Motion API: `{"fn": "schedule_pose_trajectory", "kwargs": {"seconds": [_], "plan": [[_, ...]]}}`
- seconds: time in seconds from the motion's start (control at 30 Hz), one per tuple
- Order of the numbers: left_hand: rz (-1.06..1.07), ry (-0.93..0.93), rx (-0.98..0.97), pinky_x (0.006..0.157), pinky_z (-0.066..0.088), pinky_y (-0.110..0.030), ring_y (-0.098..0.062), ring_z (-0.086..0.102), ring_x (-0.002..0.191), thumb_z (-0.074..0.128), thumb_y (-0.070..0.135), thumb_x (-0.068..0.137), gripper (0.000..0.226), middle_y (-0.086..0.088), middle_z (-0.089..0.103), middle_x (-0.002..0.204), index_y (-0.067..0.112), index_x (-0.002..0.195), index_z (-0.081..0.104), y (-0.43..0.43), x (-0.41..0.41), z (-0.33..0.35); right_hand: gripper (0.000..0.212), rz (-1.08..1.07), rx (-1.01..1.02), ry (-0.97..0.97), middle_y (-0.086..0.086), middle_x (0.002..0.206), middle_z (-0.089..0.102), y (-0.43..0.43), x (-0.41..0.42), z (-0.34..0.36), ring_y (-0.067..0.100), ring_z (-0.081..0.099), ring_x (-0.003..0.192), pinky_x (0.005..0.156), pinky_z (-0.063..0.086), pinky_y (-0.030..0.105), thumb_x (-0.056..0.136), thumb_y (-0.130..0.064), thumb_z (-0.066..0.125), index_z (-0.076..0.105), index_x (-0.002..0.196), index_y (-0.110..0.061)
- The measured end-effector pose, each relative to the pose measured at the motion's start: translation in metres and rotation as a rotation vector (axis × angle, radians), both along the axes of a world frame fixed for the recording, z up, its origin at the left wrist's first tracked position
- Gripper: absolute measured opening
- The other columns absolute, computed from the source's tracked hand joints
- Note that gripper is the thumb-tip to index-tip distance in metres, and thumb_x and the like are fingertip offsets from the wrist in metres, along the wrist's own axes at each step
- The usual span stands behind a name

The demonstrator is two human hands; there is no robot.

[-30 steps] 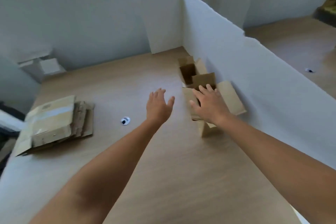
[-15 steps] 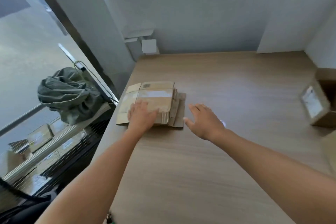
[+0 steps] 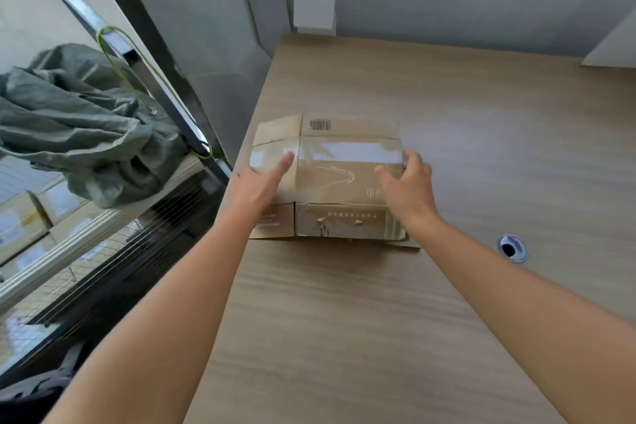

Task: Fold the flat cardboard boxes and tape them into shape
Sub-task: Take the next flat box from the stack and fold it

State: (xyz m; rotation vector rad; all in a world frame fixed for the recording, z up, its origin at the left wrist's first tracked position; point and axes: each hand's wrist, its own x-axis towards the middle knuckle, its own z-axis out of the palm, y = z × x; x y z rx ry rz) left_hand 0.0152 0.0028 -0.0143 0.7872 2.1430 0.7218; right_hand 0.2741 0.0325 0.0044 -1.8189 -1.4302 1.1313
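Lying flat, cardboard box (image 3: 330,182), long axis crosswise, right hand (image 3: 406,189) gripping edge

The flat brown cardboard box (image 3: 330,189) has a black striped barcode (image 3: 320,125), thin white lines (image 3: 349,177) and a shiny see-through tape strip (image 3: 347,151). The light tan wooden table (image 3: 481,148) has soft darker streaks. The crumpled cloth bundle (image 3: 79,127) is grey-green.

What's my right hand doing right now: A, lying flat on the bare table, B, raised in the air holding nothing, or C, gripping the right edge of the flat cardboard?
C: the right hand has its fingers curled over the right edge of the flat cardboard.
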Motion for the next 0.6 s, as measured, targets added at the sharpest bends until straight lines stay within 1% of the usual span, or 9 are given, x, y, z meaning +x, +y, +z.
{"fn": "schedule_pose_trajectory", "kwargs": {"seconds": [0.07,0.13,0.2,0.27,0.3,0.37,0.43,0.5,0.6], "plan": [[0.056,-0.023,0.076,0.102,0.045,-0.044,-0.026,0.048,0.128,0.059,0.101,0.047,0.132,0.004,0.051,0.135,0.019,0.148,0.037,-0.011,0.008,0.005,0.069,-0.037,-0.021,0.137,0.001,0.15,0.043,-0.005,0.0,-0.004,0.018,0.049,0.13,0.109,0.044,0.041,0.09,-0.042,0.062,0.036,0.151,-0.022],[0.082,-0.194,0.205,0.081,0.049,-0.03,-0.01,0.059,0.105,0.069,0.093,0.051,0.11,0.02,0.055,0.109,0.026,0.135,0.044,-0.031,0.017,0.018,0.061,-0.058,-0.042,0.247,0.0,0.142,0.055,-0.017,0.005,-0.002,0.019,0.057,0.126,0.105,0.05,0.046,0.091,-0.036,0.064,0.044,0.147,-0.022],[0.045,-0.372,0.245,0.081,0.057,-0.034,-0.014,0.067,0.101,0.07,0.086,0.062,0.094,0.01,0.066,0.113,0.02,0.128,0.05,-0.057,0.03,0.034,0.048,-0.088,-0.038,0.332,-0.002,0.133,0.06,-0.038,0.015,0.009,0.02,0.064,0.115,0.089,0.059,0.044,0.092,-0.034,0.065,0.05,0.138,-0.028],[-0.023,-0.498,0.306,0.093,0.058,-0.045,-0.021,0.069,0.112,0.068,0.075,0.077,0.085,-0.003,0.067,0.128,0.019,0.137,0.051,-0.088,0.047,0.047,0.034,-0.1,-0.039,0.452,0.002,0.122,0.063,-0.069,0.032,0.027,0.022,0.069,0.101,0.067,0.061,0.037,0.09,-0.039,0.066,0.053,0.121,-0.038],[-0.066,-0.548,0.37,0.099,0.054,-0.049,-0.022,0.065,0.119,0.067,0.068,0.082,0.081,-0.005,0.063,0.135,0.02,0.143,0.047,-0.106,0.057,0.056,0.031,-0.096,-0.049,0.511,0.006,0.118,0.065,-0.088,0.043,0.036,0.025,0.071,0.095,0.064,0.061,0.038,0.088,-0.045,0.066,0.052,0.115,-0.041],[-0.161,-0.616,0.473,0.108,0.046,-0.055,-0.024,0.055,0.132,0.063,0.056,0.087,0.076,-0.005,0.055,0.145,0.022,0.151,0.039,-0.144,0.076,0.068,0.032,-0.082,-0.057,0.623,0.01,0.114,0.067,-0.129,0.068,0.055,0.028,0.073,0.09,0.067,0.061,0.047,0.085,-0.052,0.064,0.051,0.112,-0.041],[-0.262,-0.653,0.521,0.111,0.041,-0.056,-0.028,0.047,0.139,0.059,0.044,0.091,0.073,-0.005,0.048,0.151,0.026,0.156,0.032,-0.185,0.095,0.077,0.035,-0.085,-0.025,0.755,0.009,0.112,0.067,-0.171,0.095,0.07,0.027,0.072,0.089,0.069,0.061,0.048,0.089,-0.054,0.061,0.05,0.114,-0.032],[-0.348,-0.708,0.515,0.109,0.043,-0.05,-0.034,0.044,0.141,0.054,0.031,0.09,0.074,-0.014,0.043,0.154,0.026,0.159,0.025,-0.228,0.117,0.082,0.048,-0.101,-0.005,0.813,0.009,0.107,0.064,-0.214,0.126,0.081,0.024,0.067,0.093,0.074,0.06,0.044,0.094,-0.057,0.051,0.052,0.118,-0.015],[-0.309,-0.856,0.422,0.109,0.037,-0.046,-0.035,0.041,0.136,0.051,0.02,0.083,0.081,-0.021,0.036,0.156,0.022,0.159,0.025,-0.286,0.151,0.08,0.055,-0.09,-0.077,0.736,0.007,0.114,0.07,-0.276,0.17,0.086,0.022,0.064,0.109,0.087,0.05,0.035,0.102,-0.06,0.029,0.068,0.117,-0.024]]}}
